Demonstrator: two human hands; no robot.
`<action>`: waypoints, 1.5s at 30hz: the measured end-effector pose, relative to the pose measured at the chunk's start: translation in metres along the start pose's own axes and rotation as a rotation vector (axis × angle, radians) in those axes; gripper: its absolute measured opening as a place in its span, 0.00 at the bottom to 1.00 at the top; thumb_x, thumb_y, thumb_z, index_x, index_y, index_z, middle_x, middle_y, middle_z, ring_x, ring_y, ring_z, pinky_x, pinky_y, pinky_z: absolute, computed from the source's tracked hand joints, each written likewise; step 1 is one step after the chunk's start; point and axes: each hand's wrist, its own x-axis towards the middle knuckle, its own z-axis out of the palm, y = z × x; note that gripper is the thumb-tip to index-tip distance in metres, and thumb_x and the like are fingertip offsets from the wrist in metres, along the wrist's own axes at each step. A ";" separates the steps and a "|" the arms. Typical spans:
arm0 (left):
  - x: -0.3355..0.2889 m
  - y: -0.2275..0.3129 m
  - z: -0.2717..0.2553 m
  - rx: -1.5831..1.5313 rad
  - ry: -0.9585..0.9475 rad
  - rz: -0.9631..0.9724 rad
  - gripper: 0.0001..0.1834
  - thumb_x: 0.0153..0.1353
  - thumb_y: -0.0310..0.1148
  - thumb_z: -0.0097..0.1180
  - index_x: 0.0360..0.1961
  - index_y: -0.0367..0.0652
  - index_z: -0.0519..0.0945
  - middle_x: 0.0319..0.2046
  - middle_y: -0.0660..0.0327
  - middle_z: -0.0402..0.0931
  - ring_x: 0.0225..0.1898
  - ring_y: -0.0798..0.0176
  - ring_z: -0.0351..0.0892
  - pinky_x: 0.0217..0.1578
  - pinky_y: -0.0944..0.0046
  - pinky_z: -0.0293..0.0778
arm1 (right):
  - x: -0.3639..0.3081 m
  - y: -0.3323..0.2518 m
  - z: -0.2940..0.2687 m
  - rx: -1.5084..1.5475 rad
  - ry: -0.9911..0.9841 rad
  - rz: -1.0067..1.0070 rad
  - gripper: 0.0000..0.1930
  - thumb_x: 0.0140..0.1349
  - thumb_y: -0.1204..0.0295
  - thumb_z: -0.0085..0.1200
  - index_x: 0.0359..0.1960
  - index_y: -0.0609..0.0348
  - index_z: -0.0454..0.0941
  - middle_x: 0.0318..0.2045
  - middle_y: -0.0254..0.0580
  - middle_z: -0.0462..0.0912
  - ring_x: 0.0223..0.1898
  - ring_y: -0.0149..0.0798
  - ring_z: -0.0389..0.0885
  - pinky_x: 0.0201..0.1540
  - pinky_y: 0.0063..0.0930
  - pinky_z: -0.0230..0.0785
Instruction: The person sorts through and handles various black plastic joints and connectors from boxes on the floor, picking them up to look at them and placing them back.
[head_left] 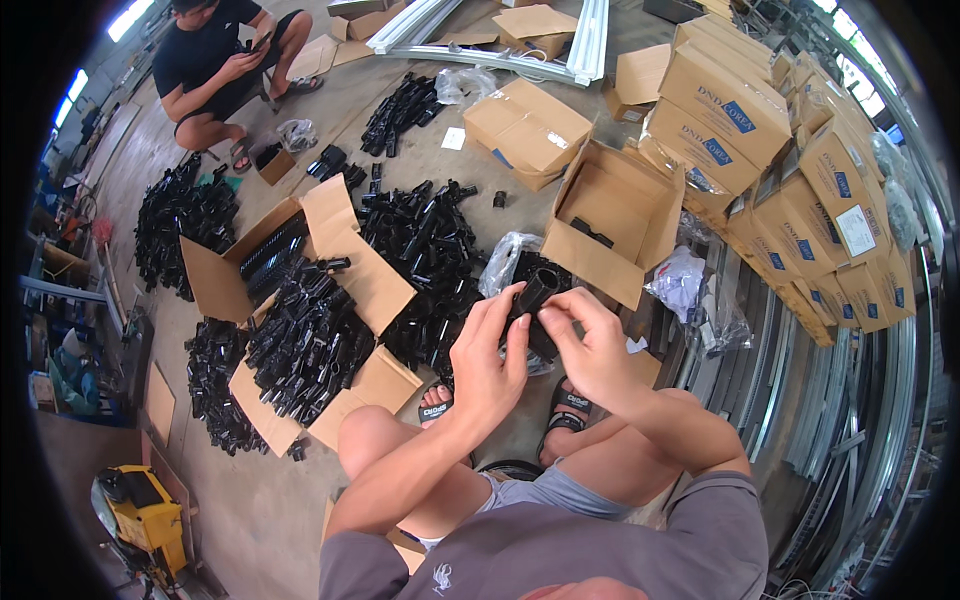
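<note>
Both my hands meet in front of my knees around a black tubular plastic part (541, 286), its round hollow end facing up. My left hand (490, 345) grips it from the left with thumb and fingers. From the right, my right hand (588, 335) pinches its side between thumb and fingertips. Its lower portion is partly hidden by my fingers. Just left of my hands lies a large heap of similar black parts (415, 250). Beyond my right hand stands an open cardboard box (630, 215) with a few black pieces inside.
More black parts (310, 330) spill over an open carton (215, 275) on the left. Stacked sealed cartons (720, 110) rise at the far right, above long metal profiles (740, 410). Another person (215, 70) sits at the far left. A yellow machine (150, 520) stands at lower left.
</note>
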 end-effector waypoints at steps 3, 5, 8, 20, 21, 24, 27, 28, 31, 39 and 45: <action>0.000 0.000 0.001 0.004 -0.002 -0.016 0.18 0.65 0.23 0.56 0.56 0.37 0.78 0.42 0.49 0.80 0.40 0.50 0.83 0.40 0.59 0.78 | -0.001 0.005 0.001 0.149 -0.036 0.057 0.09 0.65 0.73 0.61 0.42 0.66 0.80 0.37 0.41 0.82 0.39 0.33 0.82 0.42 0.27 0.74; 0.000 -0.001 0.003 0.007 0.003 0.027 0.18 0.64 0.23 0.56 0.56 0.38 0.78 0.42 0.49 0.80 0.40 0.49 0.83 0.41 0.58 0.78 | 0.002 0.008 -0.002 0.262 -0.055 0.146 0.09 0.64 0.73 0.62 0.43 0.66 0.80 0.37 0.40 0.83 0.39 0.32 0.82 0.43 0.26 0.74; -0.001 -0.004 0.003 0.015 0.006 0.028 0.18 0.64 0.23 0.57 0.56 0.38 0.78 0.43 0.49 0.80 0.41 0.48 0.83 0.41 0.57 0.78 | 0.001 0.011 0.001 0.420 -0.065 0.286 0.10 0.64 0.73 0.62 0.43 0.65 0.79 0.37 0.38 0.83 0.40 0.30 0.81 0.44 0.26 0.74; 0.000 -0.005 0.007 0.033 0.004 0.065 0.19 0.64 0.24 0.56 0.57 0.38 0.78 0.42 0.48 0.79 0.40 0.48 0.83 0.41 0.57 0.78 | 0.000 0.008 0.000 0.069 0.065 0.020 0.08 0.64 0.74 0.62 0.36 0.68 0.80 0.36 0.44 0.83 0.38 0.35 0.83 0.42 0.29 0.74; 0.001 -0.003 0.008 0.034 0.004 0.065 0.19 0.64 0.24 0.56 0.57 0.38 0.78 0.42 0.48 0.79 0.40 0.48 0.83 0.41 0.57 0.78 | 0.000 0.007 0.000 0.040 0.080 0.001 0.08 0.64 0.74 0.62 0.36 0.68 0.80 0.36 0.44 0.83 0.38 0.36 0.84 0.42 0.29 0.75; 0.003 0.003 0.009 -0.008 -0.003 -0.027 0.18 0.65 0.22 0.54 0.57 0.34 0.77 0.41 0.47 0.80 0.41 0.51 0.82 0.43 0.59 0.76 | 0.004 0.009 0.000 0.109 0.090 0.040 0.08 0.63 0.74 0.62 0.37 0.68 0.81 0.35 0.45 0.84 0.38 0.36 0.85 0.43 0.28 0.76; -0.003 -0.003 0.000 -0.003 0.048 -0.105 0.21 0.66 0.23 0.54 0.60 0.35 0.75 0.42 0.47 0.80 0.40 0.52 0.83 0.41 0.59 0.77 | 0.006 0.011 0.014 0.151 0.045 0.097 0.07 0.62 0.75 0.64 0.37 0.67 0.82 0.35 0.45 0.84 0.38 0.34 0.85 0.44 0.27 0.76; -0.004 -0.004 -0.003 -0.008 0.035 -0.087 0.21 0.66 0.23 0.54 0.60 0.36 0.75 0.42 0.47 0.80 0.40 0.52 0.83 0.41 0.59 0.77 | 0.006 0.012 0.016 0.162 0.044 0.127 0.07 0.61 0.76 0.64 0.37 0.67 0.82 0.35 0.44 0.85 0.38 0.34 0.85 0.45 0.27 0.76; -0.005 -0.009 0.006 -0.033 0.042 -0.004 0.21 0.65 0.24 0.55 0.60 0.38 0.75 0.41 0.48 0.79 0.39 0.52 0.82 0.39 0.59 0.77 | 0.001 0.022 0.006 0.273 0.053 0.215 0.06 0.61 0.78 0.64 0.38 0.67 0.82 0.35 0.42 0.85 0.39 0.32 0.84 0.45 0.25 0.76; -0.011 -0.003 0.002 -0.090 0.082 -0.018 0.22 0.65 0.25 0.56 0.60 0.39 0.75 0.40 0.50 0.78 0.38 0.48 0.80 0.38 0.56 0.76 | 0.001 0.015 -0.002 0.494 0.004 0.430 0.08 0.61 0.82 0.62 0.41 0.69 0.82 0.37 0.39 0.85 0.39 0.27 0.82 0.45 0.18 0.72; -0.008 -0.006 0.008 -0.095 0.090 -0.008 0.22 0.64 0.25 0.56 0.60 0.38 0.75 0.42 0.51 0.78 0.39 0.48 0.80 0.38 0.57 0.76 | 0.007 0.013 -0.007 0.543 -0.003 0.477 0.08 0.60 0.82 0.63 0.41 0.69 0.83 0.36 0.38 0.85 0.38 0.26 0.81 0.45 0.18 0.71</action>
